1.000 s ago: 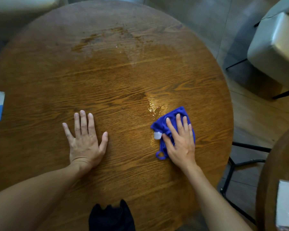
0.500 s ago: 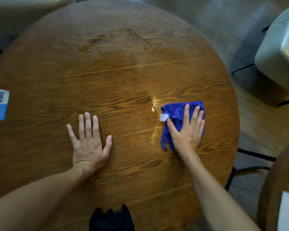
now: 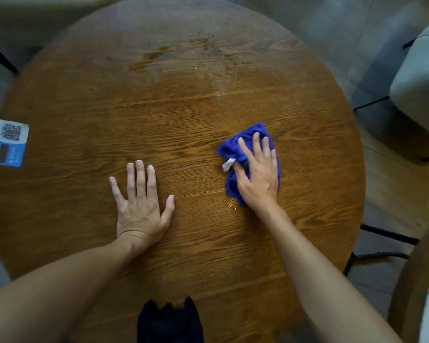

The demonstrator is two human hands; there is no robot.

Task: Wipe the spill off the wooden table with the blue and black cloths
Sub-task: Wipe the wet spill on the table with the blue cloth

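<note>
Head view. The blue cloth [image 3: 248,154] is pressed flat on the round table [image 3: 84,100] under the right hand [image 3: 258,174], right of centre and a little nearer the camera edge than the middle. The right hand is spread wide, palm down on the cloth, fingers extended toward the far edge; nothing is gripped, the cloth is only pinned.

Change noted against the two earlier frames: the glossy wet streak seen just left of the cloth is no longer visible; that patch of grain now reads matt. Only a small glint of liquid [image 3: 231,203] is left, touching the cloth's near corner beside the wrist. The cloth has been swept over the streak and the bunching has shifted, the white tag [image 3: 228,165] now lying at the left side, by the thumb.

Judged meaning: the near part of the spill is almost cleared. The dark stain [image 3: 164,56] toward the far edge appears untouched, so most of the work is taken to remain.

Cloth orientation: crumpled, roughly oblong; long axis runs from the near corner to the far edge of the table, tilted slightly right at the far end. The tag points left.

The left hand [image 3: 140,206] lies flat and wide on bare wood, left of the cloth and well apart from it, holding nothing. The black cloth [image 3: 170,320] lies at the near edge, untouched. A card [image 3: 8,143] rests at the left rim
</note>
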